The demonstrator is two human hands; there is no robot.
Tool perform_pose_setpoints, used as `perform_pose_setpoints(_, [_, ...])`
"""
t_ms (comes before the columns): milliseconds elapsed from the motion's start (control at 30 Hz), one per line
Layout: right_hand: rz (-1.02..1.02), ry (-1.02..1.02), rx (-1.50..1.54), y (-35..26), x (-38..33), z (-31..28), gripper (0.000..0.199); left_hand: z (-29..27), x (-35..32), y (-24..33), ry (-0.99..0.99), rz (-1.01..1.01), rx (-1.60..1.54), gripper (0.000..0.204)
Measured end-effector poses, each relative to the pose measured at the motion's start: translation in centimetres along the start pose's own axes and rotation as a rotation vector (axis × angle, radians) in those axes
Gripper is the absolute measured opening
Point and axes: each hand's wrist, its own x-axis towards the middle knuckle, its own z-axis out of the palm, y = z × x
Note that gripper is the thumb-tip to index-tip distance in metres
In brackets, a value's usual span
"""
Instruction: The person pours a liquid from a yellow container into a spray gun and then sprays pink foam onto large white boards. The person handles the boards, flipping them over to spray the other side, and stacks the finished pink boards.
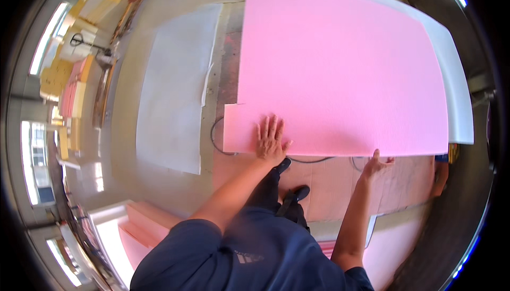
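A large pink foam sheet (pixel 340 68) lies in front of me, with a stepped left edge where its near strip juts out. Flat on that near left part rests my left hand (pixel 271 143), fingers spread and palm down. My right hand (pixel 377 167) is at the sheet's near edge towards the right. Its thumb points up against the edge, and its fingers stretch to the right, apart from the thumb. A white sheet (pixel 460 105) sticks out from beneath the pink one along the far and right sides.
To the left, a pale grey-white sheet (pixel 172 94) lies on the floor. Stacked yellow and pink blocks (pixel 74 92) stand at the far left, near a pallet jack handle (pixel 77 40). Pink boards (pixel 143 227) are behind me on the left. A dark cable (pixel 308 161) runs under the sheet.
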Motion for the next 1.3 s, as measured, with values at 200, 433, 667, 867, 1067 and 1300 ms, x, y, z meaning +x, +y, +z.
perform_pose_setpoints(200, [-0.869,-0.377,-0.530,-12.0,-2.9,5.4,0.076,-0.6,3.8,-0.1,0.029,-0.121,-0.075,0.085])
perform_pose_setpoints(433, [-0.860,-0.523,-0.706,-10.2,-0.7,9.4,0.085,-1.5,6.5,-0.3,0.039,-0.096,-0.115,0.094])
perform_pose_setpoints(667, [-0.744,-0.557,-0.726,-9.6,3.2,12.8,0.084,-1.4,14.8,-2.9,-0.002,-0.152,-0.051,0.096])
perform_pose_setpoints(867, [-0.798,-0.570,-0.722,-10.0,3.0,13.0,0.081,-1.4,29.5,-5.8,0.111,-0.243,-0.134,0.097])
perform_pose_setpoints(1067, [-0.805,-0.588,-0.745,-9.6,3.1,12.0,0.082,-4.6,41.0,-7.4,0.286,-0.148,-0.048,0.097])
perform_pose_setpoints(1300, [-0.774,-0.640,-0.792,-9.8,3.3,11.0,0.084,-2.6,49.7,-8.2,0.017,-0.246,-0.004,0.094])
